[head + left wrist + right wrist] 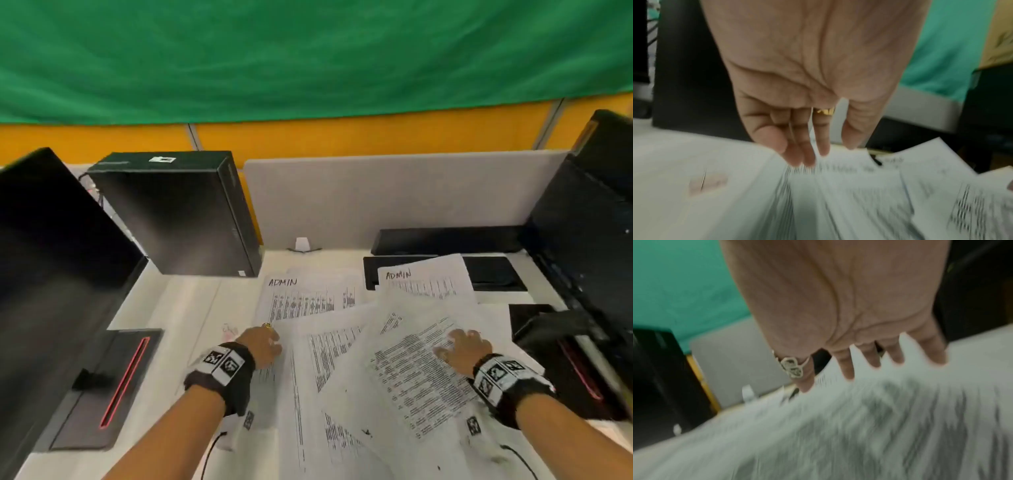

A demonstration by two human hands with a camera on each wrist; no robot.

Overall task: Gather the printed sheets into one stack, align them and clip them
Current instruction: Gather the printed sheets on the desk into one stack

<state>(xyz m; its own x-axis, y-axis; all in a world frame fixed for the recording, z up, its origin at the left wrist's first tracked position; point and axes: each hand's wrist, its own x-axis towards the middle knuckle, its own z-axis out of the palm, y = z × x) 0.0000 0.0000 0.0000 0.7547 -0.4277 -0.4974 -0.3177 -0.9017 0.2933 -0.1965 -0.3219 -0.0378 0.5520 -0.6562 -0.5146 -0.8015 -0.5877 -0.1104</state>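
1. Nearest the head camera, two bare forearms reach forward, each with a black wrist strap (222, 373) bearing black-and-white markers.
2. The left hand (262, 344) lies palm down at the left edge of the printed sheets (342, 359), fingers (797, 146) held straight and close together, their tips touching the paper; a gold ring (825, 112) sits on one finger.
3. The right hand (460, 349) lies flat on the tilted top sheet (411, 370), fingers (846, 368) spread and straight, with a pale ring (792, 368) on the thumb.
4. The two hands are well apart, and neither grips anything.
5. The sheets lie fanned and overlapping on the white counter (191, 308), unaligned; two at the back carry the handwritten word "ADMIN".
6. A small pinkish thing (229, 329) lies on the counter just left of the left hand; too blurred to name.
7. A black computer case (178, 212) stands at back left, a grey divider panel (394, 198) behind the sheets, and dark monitors (51, 257) flank both sides.
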